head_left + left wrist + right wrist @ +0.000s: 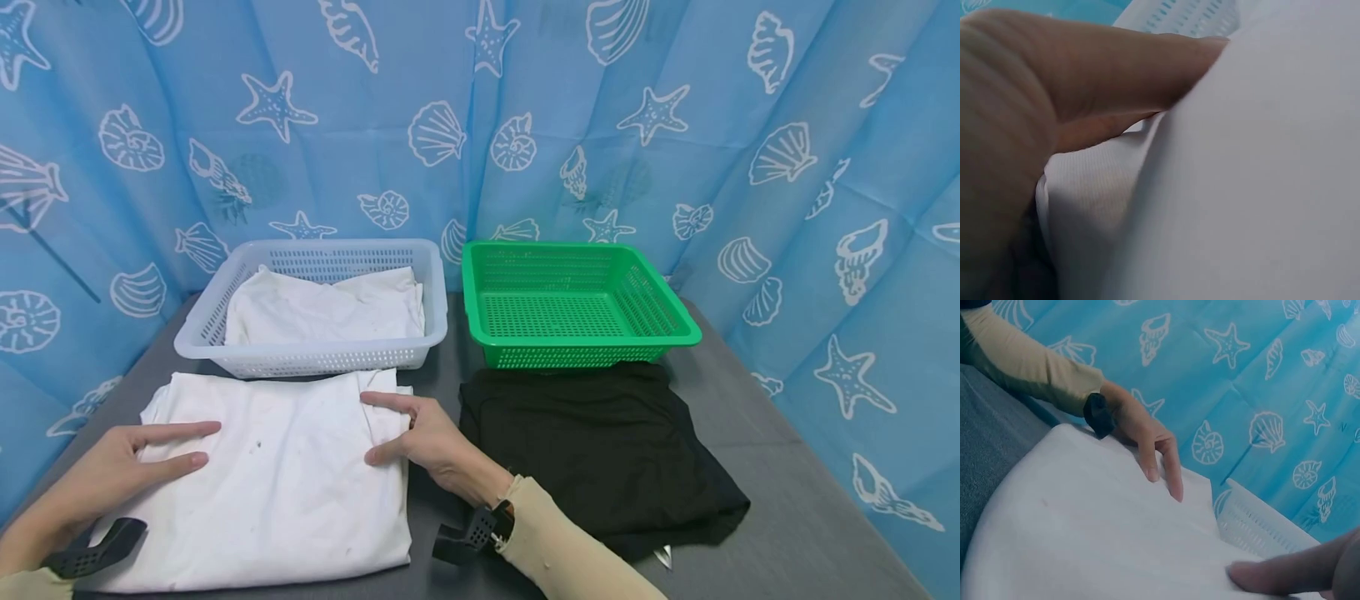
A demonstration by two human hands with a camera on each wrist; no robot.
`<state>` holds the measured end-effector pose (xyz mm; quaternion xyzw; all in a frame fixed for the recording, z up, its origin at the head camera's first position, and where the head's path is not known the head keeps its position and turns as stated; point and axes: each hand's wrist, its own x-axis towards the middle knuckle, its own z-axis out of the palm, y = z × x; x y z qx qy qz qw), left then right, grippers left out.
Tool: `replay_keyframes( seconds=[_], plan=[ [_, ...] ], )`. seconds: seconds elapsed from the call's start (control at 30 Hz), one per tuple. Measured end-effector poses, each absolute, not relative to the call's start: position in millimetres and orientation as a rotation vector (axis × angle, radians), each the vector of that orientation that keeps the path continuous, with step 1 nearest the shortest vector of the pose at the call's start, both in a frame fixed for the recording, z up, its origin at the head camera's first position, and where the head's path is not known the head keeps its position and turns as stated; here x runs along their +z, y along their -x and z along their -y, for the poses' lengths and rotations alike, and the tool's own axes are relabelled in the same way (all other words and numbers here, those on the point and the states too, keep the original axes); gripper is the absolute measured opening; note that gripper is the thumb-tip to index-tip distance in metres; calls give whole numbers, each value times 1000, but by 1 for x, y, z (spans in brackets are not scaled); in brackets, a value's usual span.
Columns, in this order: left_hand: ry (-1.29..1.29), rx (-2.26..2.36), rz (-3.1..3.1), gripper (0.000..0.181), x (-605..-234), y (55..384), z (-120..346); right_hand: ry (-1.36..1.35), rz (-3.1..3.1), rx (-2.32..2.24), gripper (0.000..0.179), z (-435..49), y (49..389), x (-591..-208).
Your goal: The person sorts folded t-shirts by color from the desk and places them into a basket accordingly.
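A folded white garment [285, 483] with a few small dark marks lies in front of me on the left. My left hand [127, 467] grips its left side, thumb and index finger stretched over the top. In the left wrist view, a finger [1129, 62] crosses the raised fabric edge, with ribbed white cloth [1094, 181] beneath. My right hand [431, 437] holds the upper right side, index finger and thumb spread on the cloth. The remaining fingers of both hands are mostly hidden. In the right wrist view, the left hand [1147, 434] shows at the garment's far side.
Behind the garment stands a white basket [315, 364] holding another white cloth [322, 308]. A green basket [585, 340] sits to its right. Folded black clothing [592, 458] lies before it, a small white tag [663, 556] at its lower edge. A blue seashell curtain [555, 125] encloses the grey table [795, 508].
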<state>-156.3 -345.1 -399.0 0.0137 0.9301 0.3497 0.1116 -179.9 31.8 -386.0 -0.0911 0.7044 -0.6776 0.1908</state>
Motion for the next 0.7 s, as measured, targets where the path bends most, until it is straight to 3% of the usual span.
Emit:
replay_keyframes(
  seconds=[0.7],
  plan=[
    [-74,979,-2762,68,-386,149,331,195,-1942,-1937,69,-52,190,-362]
  ],
)
